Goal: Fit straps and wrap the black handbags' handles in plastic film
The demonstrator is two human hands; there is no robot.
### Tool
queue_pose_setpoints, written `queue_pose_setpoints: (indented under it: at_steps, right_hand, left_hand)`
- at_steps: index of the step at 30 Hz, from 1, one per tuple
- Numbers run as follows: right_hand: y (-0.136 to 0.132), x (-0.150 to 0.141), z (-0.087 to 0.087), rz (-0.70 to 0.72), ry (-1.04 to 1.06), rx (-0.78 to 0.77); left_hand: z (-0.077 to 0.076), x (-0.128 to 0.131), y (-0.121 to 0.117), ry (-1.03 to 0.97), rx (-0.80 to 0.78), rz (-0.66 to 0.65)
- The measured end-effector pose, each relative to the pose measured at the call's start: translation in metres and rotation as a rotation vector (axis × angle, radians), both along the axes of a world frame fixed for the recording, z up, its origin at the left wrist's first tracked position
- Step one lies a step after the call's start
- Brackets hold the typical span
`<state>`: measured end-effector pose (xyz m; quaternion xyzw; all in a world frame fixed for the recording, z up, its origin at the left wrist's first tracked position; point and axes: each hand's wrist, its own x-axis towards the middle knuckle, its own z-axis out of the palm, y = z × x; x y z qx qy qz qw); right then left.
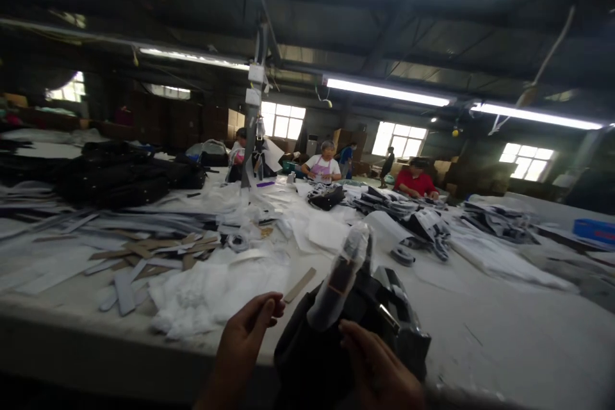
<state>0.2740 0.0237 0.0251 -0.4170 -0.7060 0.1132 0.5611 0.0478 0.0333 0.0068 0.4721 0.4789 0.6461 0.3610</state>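
Observation:
A black handbag stands at the table's near edge, in front of me. Its handle rises from the top, covered by a whitish translucent plastic wrap. Left of the bag, my left hand is raised with fingers curled and thumb pressed to them; whatever they pinch is too small to see. My right hand is in front of the bag, its fingertips together by the lower end of the wrap. Whether they grip anything is unclear. A brown strip lies just beyond my left fingertips.
Crumpled white sheets and a heap of brown and grey strips lie to the left. Black bags are piled further back. Several people work across the table, among dark pieces. A post rises from the table.

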Motion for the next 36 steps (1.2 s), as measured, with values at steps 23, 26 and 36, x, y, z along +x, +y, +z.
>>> queue_pose_setpoints:
  at_steps: [23, 26, 36]
  right_hand:
    - [0.024, -0.024, 0.022, 0.345, 0.039, -0.576]
    - [0.026, -0.025, 0.018, 0.367, 0.09, -0.615]
    - [0.03, -0.024, 0.019, 0.469, 0.311, -0.77]
  left_hand:
    - [0.008, 0.035, -0.023, 0.046, -0.045, -0.093]
    - [0.007, 0.038, -0.019, 0.05, -0.014, -0.071]
    - [0.024, 0.031, -0.006, 0.206, 0.009, -0.117]
